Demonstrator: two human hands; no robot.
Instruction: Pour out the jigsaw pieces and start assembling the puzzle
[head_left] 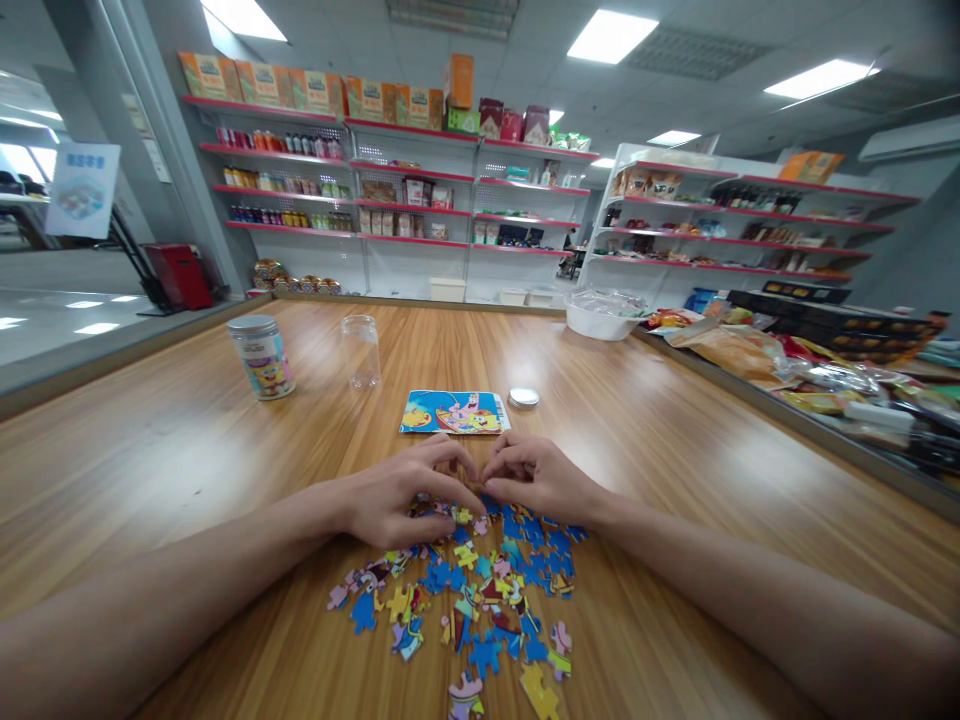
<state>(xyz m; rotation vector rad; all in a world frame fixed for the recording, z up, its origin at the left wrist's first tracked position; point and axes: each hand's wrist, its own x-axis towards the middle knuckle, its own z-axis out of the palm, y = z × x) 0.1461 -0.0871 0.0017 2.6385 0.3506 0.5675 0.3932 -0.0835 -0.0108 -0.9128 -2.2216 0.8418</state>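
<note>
puzzle pieces [484, 656]: spread loose over the lower centre of the frame, flat on the tabletop [705, 430], many blue, others yellow, pink or brown
left hand [409, 492]: over the pile's upper left edge, thumb and forefinger apart; whether a fingertip touches a piece i cannot tell
right hand [541, 478]: at the pile's upper right edge, fingers curled, thumb and forefinger nearly together; i cannot tell if a piece sits between them
picture card [455, 412]: lying flat at frame centre, just above the hands
round lid [523, 398]: just right of the card
clear jar [361, 352]: upright, left of centre
printed can [262, 360]: upright, further left
step at the pile: seemingly handling single pieces along its upper edge
next move: probably calls for a light fingertip pinch on one thin piece
</note>
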